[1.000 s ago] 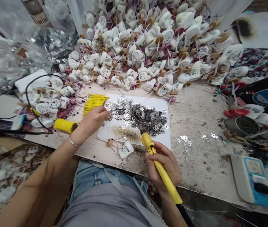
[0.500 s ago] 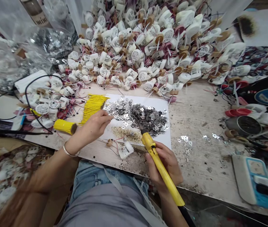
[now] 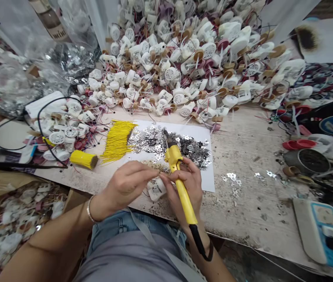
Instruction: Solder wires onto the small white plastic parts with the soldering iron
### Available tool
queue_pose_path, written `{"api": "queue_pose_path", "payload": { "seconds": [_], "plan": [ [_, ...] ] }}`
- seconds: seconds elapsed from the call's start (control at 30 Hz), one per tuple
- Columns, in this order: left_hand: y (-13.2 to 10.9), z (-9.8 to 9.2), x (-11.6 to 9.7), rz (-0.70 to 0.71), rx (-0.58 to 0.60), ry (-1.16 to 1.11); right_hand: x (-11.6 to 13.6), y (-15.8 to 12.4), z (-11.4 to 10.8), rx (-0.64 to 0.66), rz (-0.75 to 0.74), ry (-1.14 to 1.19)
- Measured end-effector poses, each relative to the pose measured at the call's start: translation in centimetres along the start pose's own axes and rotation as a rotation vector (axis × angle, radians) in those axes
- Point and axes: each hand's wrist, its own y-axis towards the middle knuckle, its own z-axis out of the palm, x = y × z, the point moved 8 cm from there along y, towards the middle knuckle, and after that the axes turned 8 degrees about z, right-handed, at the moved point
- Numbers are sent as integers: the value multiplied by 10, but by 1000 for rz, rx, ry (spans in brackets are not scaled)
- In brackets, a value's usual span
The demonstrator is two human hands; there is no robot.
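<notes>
Hundreds of white plastic housings with wires heap the far end of the worktop. Nearer lies a white paper sheet carrying silver metal tabs, beside a bundle of yellow wires. The right hand has its grip clamped on a yellow soldering iron; the left hand has its fingers together just above a small wired housing, its grip unclear.

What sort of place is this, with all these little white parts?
Probably a small electronics assembly workshop: the right hand holds a yellow soldering iron, a bundle of yellow wires lies nearby, and a big heap of wired white plastic parts stands behind.
</notes>
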Motion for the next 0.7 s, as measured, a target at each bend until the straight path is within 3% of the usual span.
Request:
{"api": "queue_pose_path", "payload": {
  "seconds": [0.1,0.17,0.23,0.37,0.47,0.6,0.7],
  "plan": [
    [-7,-16,33,-127,-16,250,-12,-2,-7,-90,139,46],
    [-15,-16,60,-283,68,380,-17,-3,-10,-145,226,91],
    [-21,-7,72,-381,154,375,-18,-5,-10,-190,281,131],
    [-17,30,42,-340,252,-98,-17,-9,-5,-243,323,224],
    [-8,48,23,-375,234,-357,-16,-10,-8,-266,285,196],
    [3,54,32,-336,268,-268,-16,-9,-29,-262,172,131],
    [2,63,57,-392,439,-37,-17,-18,-53,-252,61,99]
  ]
}}
